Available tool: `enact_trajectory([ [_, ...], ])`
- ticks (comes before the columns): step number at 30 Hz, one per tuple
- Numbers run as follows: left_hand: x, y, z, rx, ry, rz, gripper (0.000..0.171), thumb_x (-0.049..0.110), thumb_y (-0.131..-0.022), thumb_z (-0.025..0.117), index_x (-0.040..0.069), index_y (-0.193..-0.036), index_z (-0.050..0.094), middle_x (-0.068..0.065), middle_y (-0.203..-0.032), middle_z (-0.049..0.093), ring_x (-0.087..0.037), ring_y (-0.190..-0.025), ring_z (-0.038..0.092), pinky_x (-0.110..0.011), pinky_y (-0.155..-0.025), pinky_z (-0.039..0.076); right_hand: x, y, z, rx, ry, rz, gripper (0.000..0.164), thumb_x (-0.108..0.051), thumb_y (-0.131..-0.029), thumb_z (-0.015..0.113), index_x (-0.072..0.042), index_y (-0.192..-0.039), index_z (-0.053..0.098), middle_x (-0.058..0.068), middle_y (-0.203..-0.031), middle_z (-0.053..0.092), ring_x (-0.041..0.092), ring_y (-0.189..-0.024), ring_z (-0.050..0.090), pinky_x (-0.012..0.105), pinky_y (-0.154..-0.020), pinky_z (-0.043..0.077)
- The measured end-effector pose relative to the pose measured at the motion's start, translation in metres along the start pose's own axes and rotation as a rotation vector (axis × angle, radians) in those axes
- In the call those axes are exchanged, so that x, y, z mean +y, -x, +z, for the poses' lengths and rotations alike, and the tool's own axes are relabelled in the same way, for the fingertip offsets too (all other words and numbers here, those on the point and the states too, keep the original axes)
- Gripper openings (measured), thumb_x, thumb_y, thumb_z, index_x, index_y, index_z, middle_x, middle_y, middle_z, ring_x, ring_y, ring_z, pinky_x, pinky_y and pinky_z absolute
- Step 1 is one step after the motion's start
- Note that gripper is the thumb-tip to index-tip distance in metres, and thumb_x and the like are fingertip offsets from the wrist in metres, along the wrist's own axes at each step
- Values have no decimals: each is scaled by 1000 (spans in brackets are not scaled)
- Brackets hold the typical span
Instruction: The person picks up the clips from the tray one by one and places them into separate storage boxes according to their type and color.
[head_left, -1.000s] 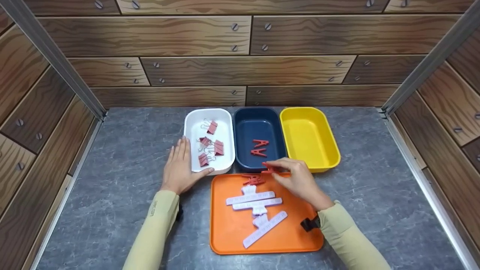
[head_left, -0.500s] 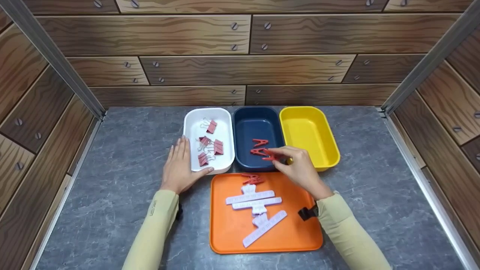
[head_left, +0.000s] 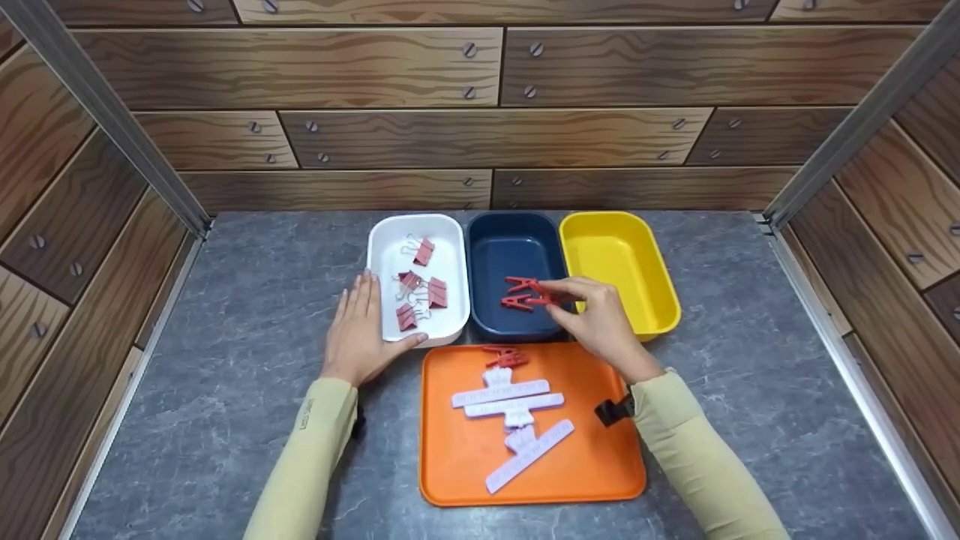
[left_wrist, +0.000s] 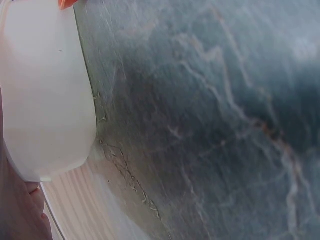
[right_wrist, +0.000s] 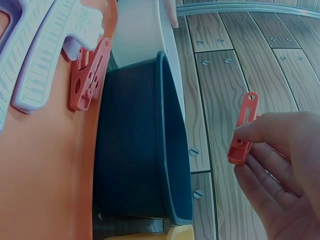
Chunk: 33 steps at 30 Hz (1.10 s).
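Observation:
My right hand (head_left: 600,319) pinches a red clothespin (right_wrist: 243,127) between thumb and fingers, above the dark blue tray (head_left: 517,232). Inside that tray lie two more red clothespins (head_left: 516,302), partly overlapped by the held one in the head view. My left hand (head_left: 358,330) lies with fingers straight along the left side of the white tray (head_left: 379,232), thumb at its front corner. Several dusty-red binder clips (head_left: 436,293) rest in the white tray.
A yellow tray (head_left: 630,270) stands right of the blue one. In front, an orange tray (head_left: 457,472) bears red clothespins (head_left: 506,357) at its back edge and three pale purple bag clips (head_left: 530,456). Wood-patterned walls (head_left: 375,67) enclose the grey table (head_left: 247,300).
My right hand has carried the red clothespin away from the orange tray's back edge, forward over the blue tray. The left hand has stayed against the white tray.

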<state>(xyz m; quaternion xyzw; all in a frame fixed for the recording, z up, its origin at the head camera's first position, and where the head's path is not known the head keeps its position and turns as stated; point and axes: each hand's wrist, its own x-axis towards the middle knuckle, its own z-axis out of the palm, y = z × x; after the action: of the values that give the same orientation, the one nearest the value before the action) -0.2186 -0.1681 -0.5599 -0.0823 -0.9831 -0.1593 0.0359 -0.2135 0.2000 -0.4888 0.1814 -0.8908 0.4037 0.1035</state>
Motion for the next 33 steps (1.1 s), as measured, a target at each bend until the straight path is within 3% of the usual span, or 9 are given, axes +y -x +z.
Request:
enact_trajectory([
  [9, 1, -1, 0, -6, 10, -7, 133, 95, -76, 42, 0, -162, 9, -17, -169, 7, -31, -154, 7, -42, -124, 3, 3, -13, -2, 15, -10, 31, 36, -7, -89, 80, -17, -124, 76, -5, -115, 73, 15, -104, 65, 37, -92, 57],
  [16, 0, -1, 0, -9, 3, -4, 131, 93, -77, 44, -1, -162, 9, -18, -168, 8, -32, -154, 7, -42, -125, 3, 6, -23, 2, 9, -47, 40, 37, -4, -90, 78, -16, -125, 75, -2, -115, 73, 16, -100, 66, 43, -91, 57],
  [24, 1, -1, -1, -17, 7, -15, 132, 95, -76, 41, 0, -162, 7, -18, -169, 7, -32, -154, 6, -42, -124, 2, 8, -37, 11, 3, -53, 147, 37, -9, -91, 78, -17, -127, 74, -2, -113, 71, 15, -100, 66, 35, -91, 58],
  [33, 2, 0, -2, -25, 2, -20, 132, 95, -76, 41, 0, -162, 7, -17, -169, 7, -32, -154, 7, -43, -124, 2, 14, -60, 23, -31, -40, 229, 37, -7, -92, 76, -13, -129, 73, 4, -119, 71, 20, -104, 67, 36, -95, 56],
])
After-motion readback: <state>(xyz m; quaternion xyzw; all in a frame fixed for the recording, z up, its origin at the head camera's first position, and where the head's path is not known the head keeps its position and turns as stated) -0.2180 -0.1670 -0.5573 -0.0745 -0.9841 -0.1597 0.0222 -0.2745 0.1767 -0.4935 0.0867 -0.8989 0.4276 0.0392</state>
